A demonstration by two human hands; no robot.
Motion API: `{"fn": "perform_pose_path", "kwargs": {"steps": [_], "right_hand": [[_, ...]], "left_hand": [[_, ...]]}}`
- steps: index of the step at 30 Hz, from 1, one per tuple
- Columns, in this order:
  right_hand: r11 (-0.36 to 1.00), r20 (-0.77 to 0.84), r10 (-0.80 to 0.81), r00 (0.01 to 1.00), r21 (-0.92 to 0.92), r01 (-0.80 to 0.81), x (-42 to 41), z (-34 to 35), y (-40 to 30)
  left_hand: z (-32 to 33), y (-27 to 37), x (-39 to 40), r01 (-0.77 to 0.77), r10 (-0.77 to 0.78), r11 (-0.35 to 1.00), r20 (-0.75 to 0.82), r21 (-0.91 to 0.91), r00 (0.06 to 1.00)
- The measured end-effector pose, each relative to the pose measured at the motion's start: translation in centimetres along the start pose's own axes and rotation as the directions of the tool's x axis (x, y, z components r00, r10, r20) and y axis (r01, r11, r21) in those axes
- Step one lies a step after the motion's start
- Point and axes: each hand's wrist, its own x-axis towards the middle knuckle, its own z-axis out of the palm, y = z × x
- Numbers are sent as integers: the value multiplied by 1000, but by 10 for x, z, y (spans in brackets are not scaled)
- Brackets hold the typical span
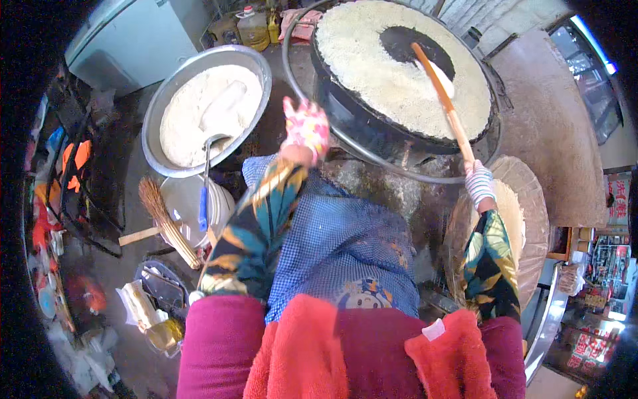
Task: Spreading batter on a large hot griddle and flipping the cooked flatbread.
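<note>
In a striped glove, my right hand [480, 183] grips the lower end of a wooden stick [448, 109]. The stick reaches over a large round griddle [369, 117]. Pale batter [359, 55] covers most of its top, around a dark bare patch [406, 42]. A smooth white lump of batter [441, 80] lies beside that patch, partly behind the stick. My left hand [306, 127], in a pink patterned glove, is blurred over the metal ring rail [389, 167] circling the griddle. Whether it touches the rail, I cannot tell.
At the left, a metal basin [149, 132] holds pale batter and a blue-handled ladle [203, 207]. Below it are a white bucket [222, 199] and a straw brush [169, 224]. A round covered tray [536, 214] stands at the right. Oil jugs [253, 30] stand behind.
</note>
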Motion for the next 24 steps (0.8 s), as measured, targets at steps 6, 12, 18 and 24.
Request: {"fn": "perform_pose_path", "kwargs": {"steps": [6, 12, 18, 24], "right_hand": [[992, -67, 112, 992, -47, -115, -5, 6, 25], [993, 103, -86, 991, -73, 93, -2, 33, -15], [959, 124, 239, 963, 125, -254, -12, -23, -7], [978, 183, 132, 974, 136, -158, -27, -24, -4]], "left_hand": [[-2, 90, -42, -246, 159, 939, -332, -240, 930], [14, 50, -38, -289, 180, 924, -382, -251, 906], [15, 37, -34, -222, 190, 962, -191, -158, 963], [2, 3, -14, -53, 49, 994, -41, -101, 998]]}}
